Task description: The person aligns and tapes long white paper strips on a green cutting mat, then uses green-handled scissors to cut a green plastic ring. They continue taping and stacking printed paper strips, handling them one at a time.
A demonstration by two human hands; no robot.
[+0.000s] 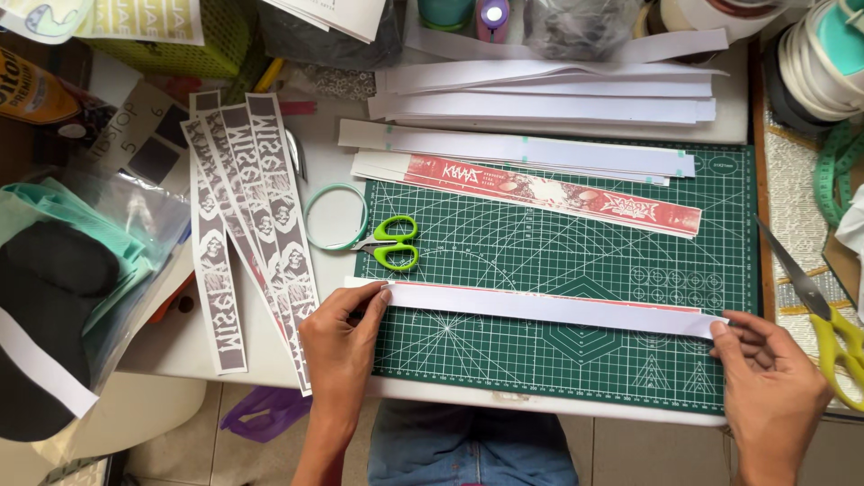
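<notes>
- The left hand (pixel 340 337) pinches the left end of a long white paper strip (pixel 540 308), thumb and fingertips closed on its edge.
- The right hand (pixel 769 378) grips the strip's right end the same way, fingers closed on the paper; the strip lies stretched between both hands, slanting slightly down to the right.
- A thin red edge shows along the strip's upper side, so a printed layer lies under the white one.
- The strip rests across the lower half of a green cutting mat (pixel 558 252) marked with a white grid and geometric figures.
- The mat sits on a pale white table (pixel 270 351), whose front edge runs just below the hands.
- Near the mat's upper edge lies a red printed strip (pixel 558 193), with stacks of white strips (pixel 549 94) behind it.
- Small green-handled scissors (pixel 391 241) lie at the mat's left edge, touching a teal ring (pixel 310 211).
- Left of the mat, several grey printed strips (pixel 252 225) fan out over the table.
- Yellow-handled scissors (pixel 823 315) lie at the right, just beside the right hand.
- A clear plastic bag (pixel 81 270) with dark and teal contents hangs off the left.
- Below the table, tiled floor (pixel 648 454) and blue denim (pixel 468 445) show.
</notes>
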